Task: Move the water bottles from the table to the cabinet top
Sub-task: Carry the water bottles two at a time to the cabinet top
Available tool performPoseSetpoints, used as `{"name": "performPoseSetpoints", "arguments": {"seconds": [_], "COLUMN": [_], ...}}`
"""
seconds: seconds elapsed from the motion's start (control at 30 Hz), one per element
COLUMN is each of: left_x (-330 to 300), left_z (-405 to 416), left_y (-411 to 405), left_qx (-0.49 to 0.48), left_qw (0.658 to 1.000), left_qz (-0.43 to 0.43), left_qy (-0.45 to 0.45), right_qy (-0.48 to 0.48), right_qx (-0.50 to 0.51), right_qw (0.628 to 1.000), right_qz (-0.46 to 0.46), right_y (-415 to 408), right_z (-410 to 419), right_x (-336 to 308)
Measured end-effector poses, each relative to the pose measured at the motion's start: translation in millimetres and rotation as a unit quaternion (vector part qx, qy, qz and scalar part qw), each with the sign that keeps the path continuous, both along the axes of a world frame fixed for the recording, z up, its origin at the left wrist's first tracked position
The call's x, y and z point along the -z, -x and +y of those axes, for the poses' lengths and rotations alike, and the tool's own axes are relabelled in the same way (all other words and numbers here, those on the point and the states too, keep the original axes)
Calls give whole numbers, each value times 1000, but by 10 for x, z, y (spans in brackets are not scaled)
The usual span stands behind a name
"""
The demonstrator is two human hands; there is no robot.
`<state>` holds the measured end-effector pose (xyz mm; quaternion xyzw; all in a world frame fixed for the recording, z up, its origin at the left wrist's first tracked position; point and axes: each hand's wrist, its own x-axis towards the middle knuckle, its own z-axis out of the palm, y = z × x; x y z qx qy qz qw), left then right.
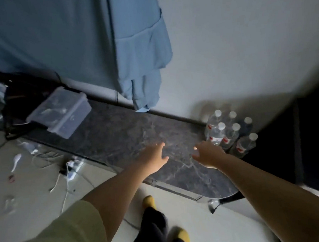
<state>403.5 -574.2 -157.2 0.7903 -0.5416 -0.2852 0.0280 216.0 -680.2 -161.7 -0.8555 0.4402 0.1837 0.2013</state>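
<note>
Here both bare arms reach out over a long dark grey marbled bench [117, 136] that runs along a pale wall. The left hand [154, 156] hangs above the stone with its fingers straight and spread, holding nothing. The right hand [208, 154] is likewise loose and empty, its fingertips just beside a cluster of clear plastic water bottles with white caps and red labels [229, 133].

Those bottles stand grouped at the bench's far right end, against the wall, touching one another. Each stands on its base, long axis vertical, cap up; in this wide view they appear to lean away toward the upper right.

Well to the left of the bottles, on the same bench, sits a translucent rectangular lidded plastic box [60, 112], beside a heap of dark bags [21, 95]. Above the bench, left of the bottles, hangs a light blue curtain [140, 50]. Below the bench, white cables [66, 178] trail across the tiled floor [25, 192].
</note>
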Motion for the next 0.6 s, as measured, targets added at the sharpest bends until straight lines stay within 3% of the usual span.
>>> {"name": "performPoseSetpoints", "arguments": {"seconds": [0.27, 0.6], "left_x": [-253, -420], "left_z": [1098, 2828], "left_y": [-727, -1597], "left_qx": [-186, -297], "left_qw": [981, 950], "left_qz": [-47, -94], "left_qy": [8, 15], "right_qy": [0, -2], "right_qx": [-164, -316], "right_qw": [986, 948], "right_qz": [-14, -31], "right_y": [-1070, -2817], "right_z": [560, 1857], "right_x": [-139, -312]}}
